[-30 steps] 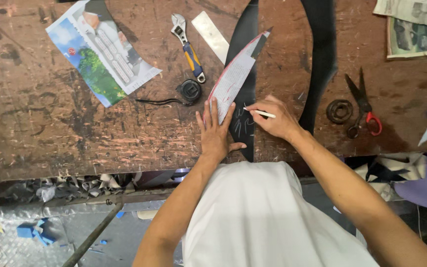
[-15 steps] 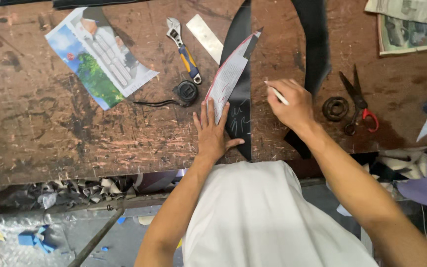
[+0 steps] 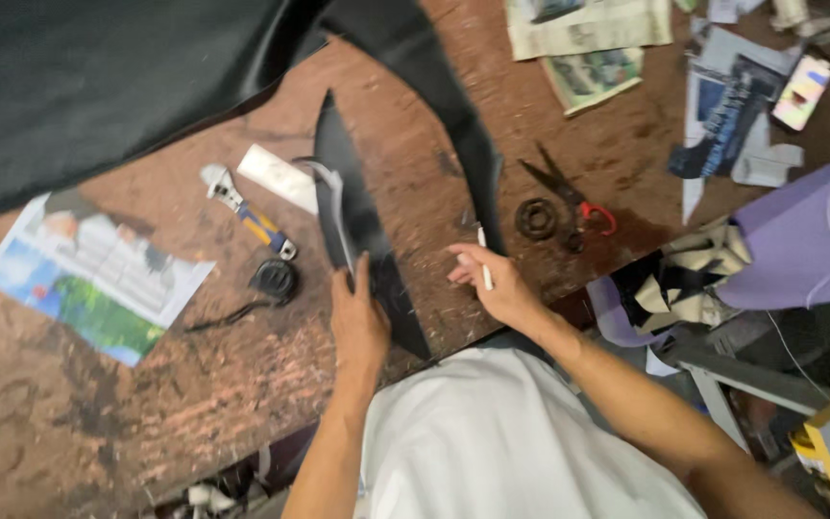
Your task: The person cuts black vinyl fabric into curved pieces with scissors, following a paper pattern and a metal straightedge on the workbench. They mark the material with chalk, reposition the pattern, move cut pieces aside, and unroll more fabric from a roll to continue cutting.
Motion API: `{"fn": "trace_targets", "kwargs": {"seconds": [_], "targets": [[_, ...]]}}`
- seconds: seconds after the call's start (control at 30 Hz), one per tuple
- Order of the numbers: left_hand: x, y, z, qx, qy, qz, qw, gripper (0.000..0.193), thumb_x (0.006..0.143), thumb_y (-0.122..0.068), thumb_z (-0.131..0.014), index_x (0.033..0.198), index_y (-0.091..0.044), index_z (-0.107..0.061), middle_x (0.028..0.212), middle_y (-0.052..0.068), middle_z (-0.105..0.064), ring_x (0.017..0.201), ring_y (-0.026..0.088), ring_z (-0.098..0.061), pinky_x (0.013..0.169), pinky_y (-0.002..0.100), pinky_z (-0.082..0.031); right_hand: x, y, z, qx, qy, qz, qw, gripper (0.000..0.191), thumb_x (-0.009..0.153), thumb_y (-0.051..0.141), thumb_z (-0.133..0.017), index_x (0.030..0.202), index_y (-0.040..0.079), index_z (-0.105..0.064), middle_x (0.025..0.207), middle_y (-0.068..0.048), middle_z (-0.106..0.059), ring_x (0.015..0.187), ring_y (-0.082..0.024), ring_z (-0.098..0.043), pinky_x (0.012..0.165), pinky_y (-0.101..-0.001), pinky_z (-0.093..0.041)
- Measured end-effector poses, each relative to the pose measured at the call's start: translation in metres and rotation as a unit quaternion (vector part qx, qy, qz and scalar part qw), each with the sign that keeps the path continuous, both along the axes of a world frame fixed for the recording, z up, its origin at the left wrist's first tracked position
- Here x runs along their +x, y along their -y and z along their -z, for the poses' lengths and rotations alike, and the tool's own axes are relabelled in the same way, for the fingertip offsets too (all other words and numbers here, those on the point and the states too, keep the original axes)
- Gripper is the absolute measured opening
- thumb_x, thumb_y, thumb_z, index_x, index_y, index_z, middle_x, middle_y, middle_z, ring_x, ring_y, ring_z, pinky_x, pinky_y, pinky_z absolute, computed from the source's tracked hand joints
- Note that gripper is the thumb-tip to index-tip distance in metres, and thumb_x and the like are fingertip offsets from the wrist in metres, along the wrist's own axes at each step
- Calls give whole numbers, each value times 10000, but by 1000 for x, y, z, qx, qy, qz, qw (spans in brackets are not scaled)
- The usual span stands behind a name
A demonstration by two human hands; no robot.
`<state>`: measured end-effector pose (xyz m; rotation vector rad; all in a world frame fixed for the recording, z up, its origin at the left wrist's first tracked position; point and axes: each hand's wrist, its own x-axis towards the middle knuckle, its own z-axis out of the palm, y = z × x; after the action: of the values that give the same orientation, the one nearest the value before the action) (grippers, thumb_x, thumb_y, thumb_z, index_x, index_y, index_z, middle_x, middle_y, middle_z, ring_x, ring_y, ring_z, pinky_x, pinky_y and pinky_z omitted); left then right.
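**While we press the black piece flat, chalk stays lifted**

While our left hand [image 3: 357, 322] lies palm-down with fingers spread narrow on the pointed black leather piece [image 3: 362, 231], it pins that piece against the worn brown workbench [image 3: 98, 404]. A pale template strip [image 3: 336, 216] rests along the left edge of the black piece, its near end just under our fingertips.

Our right hand [image 3: 497, 284] hovers just right of the black piece, closed around a thin white marking stick [image 3: 483, 261] held upright between thumb and fingers; its tip is off the leather.

A long curved black strip [image 3: 453, 125] runs from far centre toward the right hand, ending near the stick. A large black sheet [image 3: 98, 86] covers the far left of the bench.

Left of our left hand: a small round black tape measure [image 3: 274, 281] with its cord trailing left, a blue-and-yellow adjustable wrench [image 3: 247, 216] farther off, and a white flat block [image 3: 277, 179] beside it. A printed colour leaflet [image 3: 98, 279] lies at far left.

Right of our right hand: a dark ring [image 3: 536, 218] touching red-handled scissors [image 3: 569, 197]. Papers [image 3: 588, 38] sit far right; purple cloth [image 3: 809, 240] hangs off the right edge.
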<state>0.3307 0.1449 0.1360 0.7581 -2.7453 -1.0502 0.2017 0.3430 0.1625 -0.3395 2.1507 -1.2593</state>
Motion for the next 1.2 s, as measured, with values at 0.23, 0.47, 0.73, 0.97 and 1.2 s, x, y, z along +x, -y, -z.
{"fn": "trace_targets", "kwargs": {"seconds": [0.23, 0.47, 0.73, 0.97, 1.2], "targets": [[-65, -117, -73, 61, 0, 151, 987, 873, 707, 96, -687, 1512, -113, -423, 1528, 318, -378, 1232, 505, -526, 898, 510, -524, -44, -39, 8, -108, 19, 28, 994, 393, 1013, 285, -653, 1309, 27, -661, 1206, -80, -737, 1083, -112, -657, 898, -260, -537], [-145, -201, -98, 140, -63, 198, 968, 578, 771, -82, -771, 1321, -35, -599, 1467, 295, -451, 1251, 463, -532, 984, 493, -492, -125, -132, 1, -132, 195, 43, 971, 367, 966, 306, -689, 1222, 46, -727, 1056, -44, -721, 944, -96, -629, 789, -276, -528], [-297, -361, -101, 5, -97, 242, 965, 556, 809, -55, -694, 1346, 24, -574, 1392, 300, -514, 1296, 530, -460, 1110, 553, -388, -279, -270, 4, -176, 321, 26, 930, 375, 945, 284, -697, 1235, 48, -680, 1023, -98, -745, 955, -135, -677, 829, -280, -541], [-397, -442, -103, -11, -61, 264, 963, 538, 842, -53, -665, 1348, 65, -525, 1406, 315, -499, 1328, 546, -419, 1098, 578, -357, -383, -333, 20, -182, 258, -95, 944, 493, 863, 246, -819, 1278, 26, -670, 1111, -94, -729, 1036, -142, -669, 894, -273, -540], [-473, -465, -107, 2, 27, 232, 972, 593, 865, -85, -676, 1418, 21, -490, 1470, 311, -431, 1381, 510, -389, 1115, 564, -364, -469, -329, 41, -223, 139, -136, 955, 477, 819, 111, -787, 1267, -14, -681, 1106, -132, -762, 998, -163, -708, 851, -295, -587]]}}
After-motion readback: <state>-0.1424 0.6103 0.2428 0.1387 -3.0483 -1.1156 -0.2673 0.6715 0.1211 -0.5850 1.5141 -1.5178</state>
